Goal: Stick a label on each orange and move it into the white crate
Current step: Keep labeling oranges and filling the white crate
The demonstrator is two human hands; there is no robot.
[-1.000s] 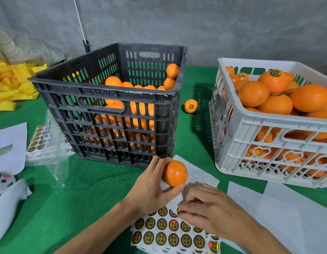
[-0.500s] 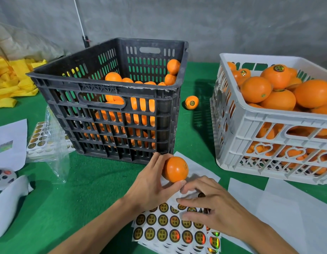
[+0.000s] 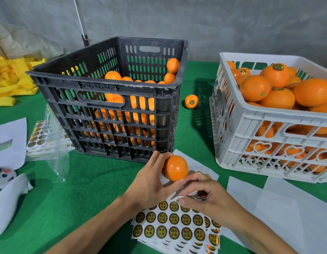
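My left hand (image 3: 149,182) grips a bare orange (image 3: 175,168) just above the table, in front of the black crate (image 3: 111,99). Right below the orange, my right hand (image 3: 204,197) pinches a round gold label (image 3: 202,194) peeled off the sticker sheet (image 3: 175,228). The black crate holds several unlabelled oranges. To the right stands the white crate (image 3: 269,121), heaped with labelled oranges. One labelled orange (image 3: 191,101) lies on the green table between the two crates.
White backing papers (image 3: 287,208) lie at the front right. At the left are a plastic bag of sticker sheets (image 3: 47,138), a white sheet (image 3: 9,142), a small controller (image 3: 3,174) and yellow foam nets (image 3: 10,83).
My right hand has lifted off the sticker sheet with a label pinched in its fingers and come up toward the orange. The left hand has held the orange almost still.
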